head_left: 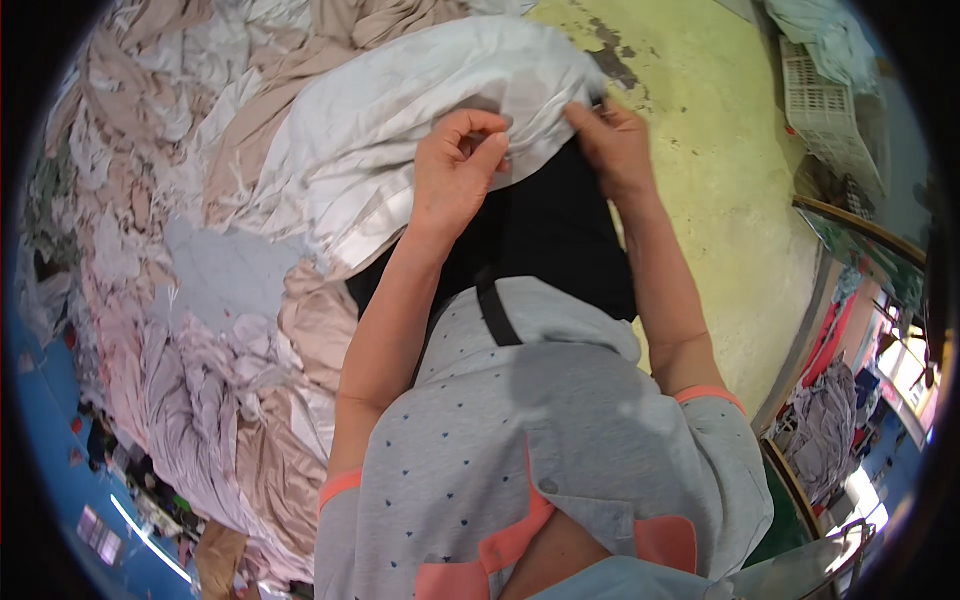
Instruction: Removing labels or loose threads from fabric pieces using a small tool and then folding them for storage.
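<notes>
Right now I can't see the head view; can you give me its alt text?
A person's left hand and right hand are at a white cloth draped over black trousers, the right at its edge. Pale crumpled fabrics lie heaped to the left; a white basket is at upper right.

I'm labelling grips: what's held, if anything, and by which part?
The right hand is at the right edge of the white cloth, seemingly pinching it; blur leaves doubt. Whether the left hand, curled over the cloth, grips anything cannot be told.

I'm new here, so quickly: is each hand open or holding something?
Left hand: curled over white cloth; hold unclear.
Right hand: bent at the cloth's edge; hold unclear.
</notes>
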`<state>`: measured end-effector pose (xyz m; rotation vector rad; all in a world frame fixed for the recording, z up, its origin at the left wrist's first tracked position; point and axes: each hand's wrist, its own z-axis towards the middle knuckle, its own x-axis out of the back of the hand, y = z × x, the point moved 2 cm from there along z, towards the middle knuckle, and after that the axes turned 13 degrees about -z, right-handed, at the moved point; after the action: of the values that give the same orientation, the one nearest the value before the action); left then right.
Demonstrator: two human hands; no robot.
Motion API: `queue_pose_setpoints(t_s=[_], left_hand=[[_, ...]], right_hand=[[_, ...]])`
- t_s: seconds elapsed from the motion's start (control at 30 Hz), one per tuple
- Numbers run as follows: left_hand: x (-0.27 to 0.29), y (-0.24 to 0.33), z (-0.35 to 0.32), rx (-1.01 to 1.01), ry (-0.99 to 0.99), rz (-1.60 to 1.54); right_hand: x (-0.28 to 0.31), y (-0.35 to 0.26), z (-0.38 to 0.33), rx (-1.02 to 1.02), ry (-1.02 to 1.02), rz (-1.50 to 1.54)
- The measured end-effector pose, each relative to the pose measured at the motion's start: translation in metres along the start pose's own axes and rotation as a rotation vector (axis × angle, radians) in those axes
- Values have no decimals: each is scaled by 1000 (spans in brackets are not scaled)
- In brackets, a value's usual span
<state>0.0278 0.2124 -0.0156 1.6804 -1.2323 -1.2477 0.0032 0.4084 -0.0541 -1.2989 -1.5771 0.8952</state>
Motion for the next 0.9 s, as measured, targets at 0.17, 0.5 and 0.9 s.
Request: queue_pose_setpoints(t_s=[0.17, 0.5, 0.9], left_hand=[[52, 27, -48, -39, 176, 43], [26, -28, -74, 498, 187, -912], [23, -38, -65, 310, 325, -937]], right_hand=[[12, -16, 5, 145, 243, 242], [12, -10, 5, 105, 300, 282], [31, 16, 16, 164, 315, 281]])
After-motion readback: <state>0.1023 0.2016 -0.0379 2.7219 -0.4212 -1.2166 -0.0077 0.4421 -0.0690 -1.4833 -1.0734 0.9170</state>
